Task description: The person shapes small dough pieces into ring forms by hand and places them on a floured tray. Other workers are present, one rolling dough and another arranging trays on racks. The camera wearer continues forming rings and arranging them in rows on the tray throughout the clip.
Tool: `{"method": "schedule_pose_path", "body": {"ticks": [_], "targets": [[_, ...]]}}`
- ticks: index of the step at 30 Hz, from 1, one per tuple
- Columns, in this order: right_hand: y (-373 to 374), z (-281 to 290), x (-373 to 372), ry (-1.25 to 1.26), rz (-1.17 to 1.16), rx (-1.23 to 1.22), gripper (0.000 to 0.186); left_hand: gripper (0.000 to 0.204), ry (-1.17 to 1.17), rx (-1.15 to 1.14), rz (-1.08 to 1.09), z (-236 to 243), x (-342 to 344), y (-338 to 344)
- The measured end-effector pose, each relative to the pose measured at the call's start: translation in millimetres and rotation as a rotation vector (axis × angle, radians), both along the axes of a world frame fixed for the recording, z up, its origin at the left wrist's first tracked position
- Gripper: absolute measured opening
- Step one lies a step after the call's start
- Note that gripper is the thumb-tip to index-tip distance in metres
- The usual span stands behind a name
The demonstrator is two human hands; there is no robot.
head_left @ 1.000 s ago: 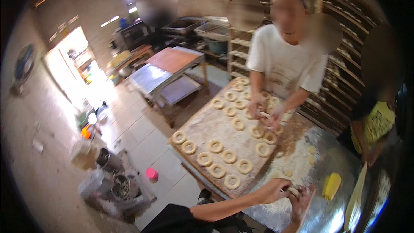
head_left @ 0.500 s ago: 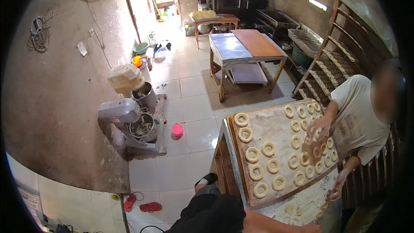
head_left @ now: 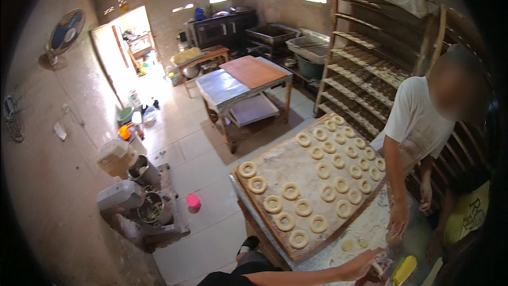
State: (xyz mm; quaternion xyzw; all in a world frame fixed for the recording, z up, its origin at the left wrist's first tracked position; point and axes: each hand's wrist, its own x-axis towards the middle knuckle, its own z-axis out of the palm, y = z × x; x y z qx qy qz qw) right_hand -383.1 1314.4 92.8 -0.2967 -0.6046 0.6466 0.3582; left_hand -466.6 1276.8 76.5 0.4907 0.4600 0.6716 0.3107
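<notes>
My left hand (head_left: 361, 266) reaches in from the lower edge over the floured table (head_left: 338, 251). Its fingers curl round a pale piece of dough (head_left: 377, 269), partly hidden by them. My right hand is not in view. Flat bits of dough (head_left: 347, 244) lie in the flour beside my left hand. Just beyond is a wooden board (head_left: 280, 169) bearing several dough rings (head_left: 318, 224). A co-worker's hand (head_left: 398, 221) comes down to the table close to mine. To the right of my hand lies a bright yellow object (head_left: 405, 270), its kind unclear.
The co-worker in a pale shirt (head_left: 410, 111) stands across the table; another person in a yellow-green shirt (head_left: 471, 209) is at the lower right. A loaded rack (head_left: 365, 66) stands behind. Left are mixers (head_left: 120, 195), a pink container (head_left: 193, 202) and a second table (head_left: 217, 85).
The view has swung right and down, bringing the yellow object and second person into sight. The co-worker's hand has gone from the rings on the board to the tabletop near my left hand.
</notes>
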Motion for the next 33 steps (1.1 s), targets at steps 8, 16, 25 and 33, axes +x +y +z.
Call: {"method": "schedule_pose_path", "body": {"ticks": [8,16,25,33], "targets": [[-3,-42,9,0.159,0.228,-0.125,0.060,0.029,-0.380,-0.230,0.057,29,-35,-56],[-39,-17,-28,0.319,0.054,-0.291,0.074,0.022,0.445,-0.227,0.264,21,-56,-69],[-75,6,-112,0.133,0.136,-0.204,0.074,0.018,0.079,-0.205,0.206,26,-147,-111],[-118,10,-239,-0.065,0.265,0.091,0.079,0.019,0.336,-0.318,0.362,32,-265,-166]]}}
